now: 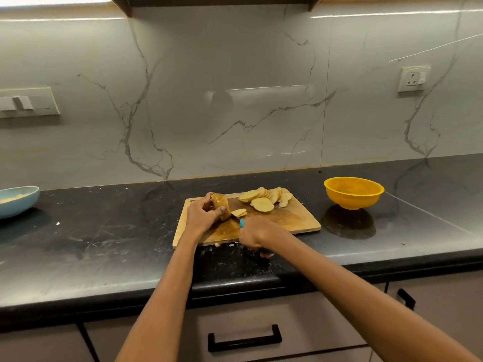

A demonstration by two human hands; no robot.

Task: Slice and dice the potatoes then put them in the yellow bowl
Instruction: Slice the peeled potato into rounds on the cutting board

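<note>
A wooden cutting board lies on the black counter. My left hand grips an unpeeled potato at the board's left end. My right hand holds a knife with a blue and black handle; its blade sits low against the potato's cut face, mostly hidden. Two or three fresh slices lie beside the cut. A pile of several round slices covers the board's far side. The yellow bowl stands to the right of the board and holds nothing I can see.
A light blue dish sits at the far left of the counter. The marble backsplash carries a switch plate on the left and a socket on the right. Drawers with black handles run below the counter edge.
</note>
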